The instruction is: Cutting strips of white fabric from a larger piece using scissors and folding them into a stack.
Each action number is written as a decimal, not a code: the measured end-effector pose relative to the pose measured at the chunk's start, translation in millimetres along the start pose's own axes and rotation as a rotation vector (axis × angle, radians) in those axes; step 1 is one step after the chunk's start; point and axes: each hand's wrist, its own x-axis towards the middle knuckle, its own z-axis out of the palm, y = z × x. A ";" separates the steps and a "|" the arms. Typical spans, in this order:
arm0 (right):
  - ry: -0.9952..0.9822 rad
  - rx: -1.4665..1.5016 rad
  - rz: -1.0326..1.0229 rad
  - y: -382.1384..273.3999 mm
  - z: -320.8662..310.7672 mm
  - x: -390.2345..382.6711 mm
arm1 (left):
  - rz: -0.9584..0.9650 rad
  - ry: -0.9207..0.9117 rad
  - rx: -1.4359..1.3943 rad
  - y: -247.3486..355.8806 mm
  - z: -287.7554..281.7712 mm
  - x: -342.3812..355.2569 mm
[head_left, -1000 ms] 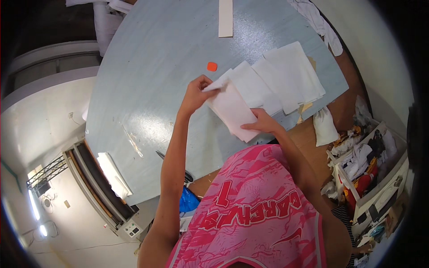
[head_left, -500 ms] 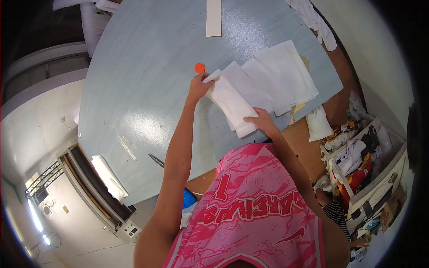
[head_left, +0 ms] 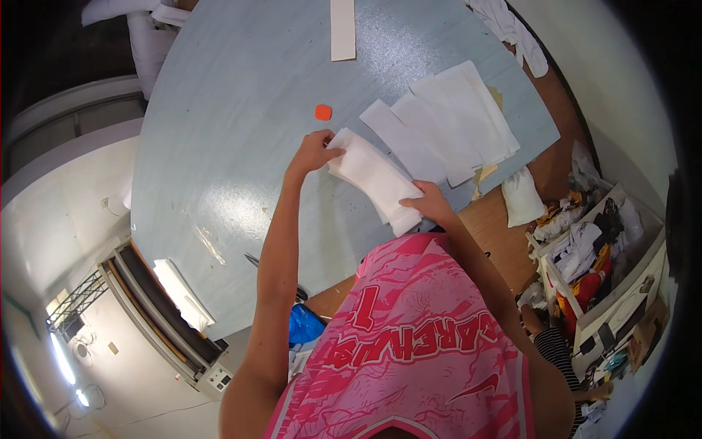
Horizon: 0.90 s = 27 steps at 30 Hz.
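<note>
Between my two hands is a slim stack of white sheets (head_left: 374, 178), its layers slightly out of line; whether they are paper or cloth I cannot tell. My left hand (head_left: 316, 151) grips the far left end, thumb on top and fingers around the edge. The near right end is pinched by my right hand (head_left: 431, 203), close to my body. More white sheets (head_left: 450, 121) lie fanned out and overlapping on the table just beyond, to the right. A small orange square (head_left: 323, 113) rests a little past my left hand.
The large grey-blue table (head_left: 241, 146) carries a cream strip (head_left: 342, 33) at its far side and scissors (head_left: 252, 259) partly behind my left forearm. White pieces (head_left: 183, 296) lie at its left edge. At right stands a bin of mixed cloth (head_left: 585, 256), beside a white bundle (head_left: 521, 197).
My left hand has drawn back toward me and slightly left, bringing the stack's far end away from the fanned sheets. The orange square now shows whole.
</note>
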 end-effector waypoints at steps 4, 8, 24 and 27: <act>-0.011 0.135 0.000 -9.7 -21.1 -28.9 | 0.045 -0.065 -0.094 44.3 -19.2 -5.8; 0.108 0.255 0.055 -33.8 -35.9 -46.2 | 0.120 -0.121 -0.048 76.0 -7.6 23.4; 0.206 0.161 0.041 4.0 -32.8 -9.0 | 0.090 -0.059 -0.107 66.5 16.3 53.1; 0.138 0.074 -0.037 22.5 -48.2 -29.5 | 0.207 -0.146 -0.144 135.0 11.7 -17.2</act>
